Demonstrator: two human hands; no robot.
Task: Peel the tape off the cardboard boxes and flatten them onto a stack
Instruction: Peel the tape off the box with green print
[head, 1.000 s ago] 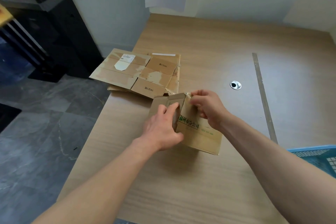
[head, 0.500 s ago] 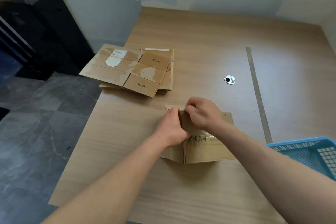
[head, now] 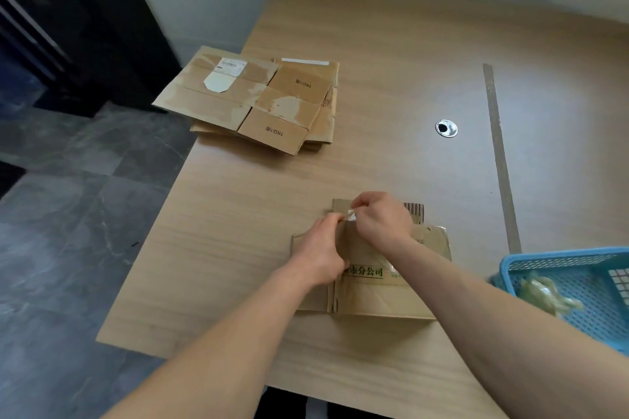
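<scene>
Since a second earlier the cardboard box [head: 374,296] had gone from standing half open to lying flat on the surface [head: 238,248], directly under both hands, and the wall sign had slipped out of view. Green print on the box, just nearer than the left hand [head: 321,257], read "市分公司"; the characters before it were covered by that hand. The left hand's curled fingers held the box's far flap, while the right hand [head: 383,223] pinched the lifted end of a strip of clear tape [head: 350,214] at the same far edge. Beyond the hands and to their left lay the stack of flattened boxes [head: 258,105], overhanging the surface's left edge, its top sheet printed "1KG1" twice, with one more character I could not read, and bearing a white shipping label [head: 228,65] too small to read. Between the stack and the hands the surface lay open, as it did beyond the right hand, out to a metal grommet [head: 446,128] and a long grey strip [head: 500,153]. To the right of the right hand a blue plastic basket [head: 558,257] held a crumpled wad of used tape [head: 541,292].
</scene>
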